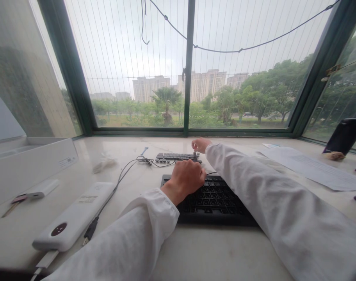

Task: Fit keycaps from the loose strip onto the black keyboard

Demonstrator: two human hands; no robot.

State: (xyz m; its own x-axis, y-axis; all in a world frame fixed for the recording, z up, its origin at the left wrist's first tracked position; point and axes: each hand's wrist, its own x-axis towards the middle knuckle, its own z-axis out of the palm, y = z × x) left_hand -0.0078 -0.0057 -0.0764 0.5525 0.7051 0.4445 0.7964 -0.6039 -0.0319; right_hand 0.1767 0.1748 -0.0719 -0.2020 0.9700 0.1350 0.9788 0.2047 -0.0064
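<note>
A black keyboard (216, 201) lies on the white sill in front of me; many of its key positions look bare, without caps. Over its upper left part rests my left hand (187, 177), fingers curled under and closed, with whatever they hold hidden beneath. Behind the keyboard, loose dark keycaps (169, 157) stand grouped in rows. My right hand (200, 144) reaches past the far right end of those rows, its fingers curled together. Anything between these fingertips is too small to make out. The right sleeve covers the keyboard's right side.
To the left lie a white power bank (75, 214), a black USB cable (119, 177), a key (16, 203), a crumpled clear bag (104, 164), a small blue tool (144, 150) and an open white box (34, 160). Papers (309, 166) and a propped dark phone-like slab (346, 134) sit right.
</note>
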